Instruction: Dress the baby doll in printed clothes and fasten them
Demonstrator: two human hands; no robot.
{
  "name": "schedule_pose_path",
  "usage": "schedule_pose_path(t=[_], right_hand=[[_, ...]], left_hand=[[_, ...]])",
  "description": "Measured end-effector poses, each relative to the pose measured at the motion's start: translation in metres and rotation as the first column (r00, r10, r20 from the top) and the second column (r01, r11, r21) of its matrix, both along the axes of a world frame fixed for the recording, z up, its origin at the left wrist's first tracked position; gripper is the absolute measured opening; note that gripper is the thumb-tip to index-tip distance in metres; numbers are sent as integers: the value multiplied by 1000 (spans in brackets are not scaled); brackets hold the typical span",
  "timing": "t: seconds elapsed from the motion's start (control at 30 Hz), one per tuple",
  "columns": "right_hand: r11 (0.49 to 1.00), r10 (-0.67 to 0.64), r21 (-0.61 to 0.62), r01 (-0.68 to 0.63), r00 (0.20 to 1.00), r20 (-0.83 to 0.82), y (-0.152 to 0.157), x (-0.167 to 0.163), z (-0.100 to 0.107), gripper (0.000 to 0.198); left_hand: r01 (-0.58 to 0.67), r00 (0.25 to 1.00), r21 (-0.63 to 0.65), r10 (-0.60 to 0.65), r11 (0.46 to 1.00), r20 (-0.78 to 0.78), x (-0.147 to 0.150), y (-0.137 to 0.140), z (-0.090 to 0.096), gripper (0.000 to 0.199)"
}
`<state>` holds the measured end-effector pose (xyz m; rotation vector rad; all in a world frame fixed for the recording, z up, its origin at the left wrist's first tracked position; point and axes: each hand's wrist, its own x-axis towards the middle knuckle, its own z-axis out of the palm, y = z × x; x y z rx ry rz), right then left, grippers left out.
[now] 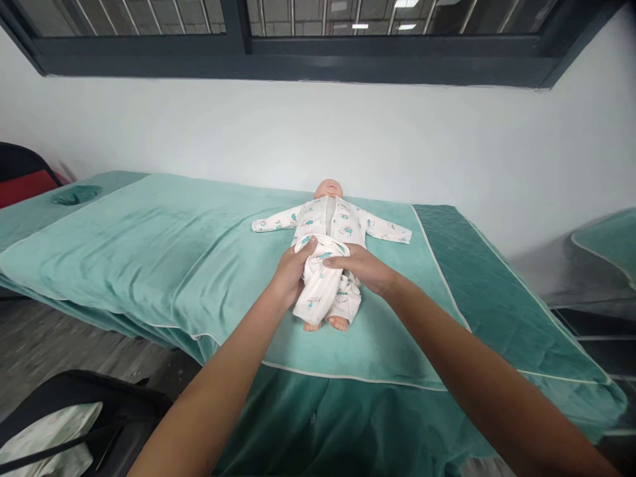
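Note:
A baby doll (328, 189) lies on its back, head toward the wall, on the green bed cover. It wears a white printed baby shirt (312, 213) with both sleeves stretched out sideways. White printed baby pants (318, 291) cover its legs, and the bare feet show below the cuffs. My left hand (293, 268) grips the waistband on the left side, thumb on top. On the right side my right hand (365, 266) holds the same waistband, its thumb across the front. The fingers under the cloth are hidden.
The green velvet bed cover (139, 245) has white piping and spreads to both sides. Behind it stands a white wall (318, 132) under a dark window frame (387, 63). A black chair (124, 411) with a folded cloth is at lower left; a crumpled green cloth (77, 194) lies far left.

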<state>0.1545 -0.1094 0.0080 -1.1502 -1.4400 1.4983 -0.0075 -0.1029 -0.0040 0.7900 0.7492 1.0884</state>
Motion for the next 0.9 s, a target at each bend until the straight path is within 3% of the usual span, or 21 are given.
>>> schedule_pose_path(t=[0.17, 0.3, 0.4, 0.5, 0.73, 0.9], right_hand=[[999, -34, -15, 32, 978, -208, 5, 4, -6, 36], [997, -34, 64, 45, 986, -163, 4, 2, -10, 38], [986, -57, 156, 53, 998, 25, 5, -2, -13, 40], [967, -27, 255, -23, 981, 194, 6, -6, -16, 38], [950, -60, 303, -70, 915, 399, 0, -8, -15, 24], [952, -76, 280, -122, 792, 606, -2, -11, -9, 13]], left_hand=[[163, 972, 39, -154, 986, -179, -17, -4, 1, 43], [308, 929, 93, -278, 947, -242, -22, -6, 3, 44], [186, 979, 78, -178, 979, -99, -20, -8, -1, 39], [84, 996, 31, -83, 996, -25, -16, -14, -7, 37], [-42, 997, -64, 37, 997, -69, -8, -55, -9, 39], [-146, 985, -124, 132, 981, -115, 0, -84, -12, 32]])
